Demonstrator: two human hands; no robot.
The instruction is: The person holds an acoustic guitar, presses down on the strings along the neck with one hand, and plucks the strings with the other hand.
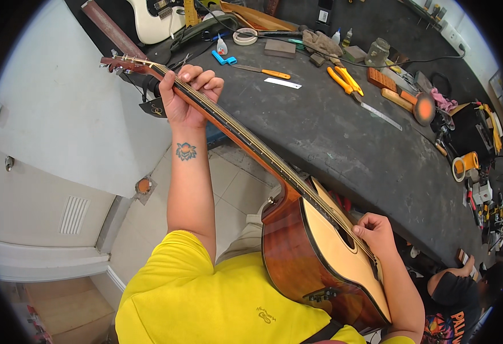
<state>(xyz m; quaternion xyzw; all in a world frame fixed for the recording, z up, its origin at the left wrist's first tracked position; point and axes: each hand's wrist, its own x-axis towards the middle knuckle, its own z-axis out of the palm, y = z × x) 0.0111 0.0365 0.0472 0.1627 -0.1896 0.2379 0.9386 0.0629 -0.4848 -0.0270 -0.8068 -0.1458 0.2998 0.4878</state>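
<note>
An acoustic guitar (303, 243) with a pale top and glossy reddish-brown sides rests against my body, its neck slanting up to the far left. My left hand (186, 112) is wrapped round the neck (234, 123) near the headstock (126, 64), thumb on one side and curled fingers over the fretboard. Over the strings beside the sound hole (346, 236) is my right hand (376, 234), its thumb and fingers drawn together. Whether it pinches a pick cannot be seen. My right forearm lies across the guitar's lower body.
A dark workbench (320, 135) stretches beyond the guitar. On it lie orange pliers (345, 80), a steel ruler (380, 116), an orange-handled file (274, 74), a blue string winder (224, 58) and masking tape (245, 36). Another person (455, 295) sits at lower right.
</note>
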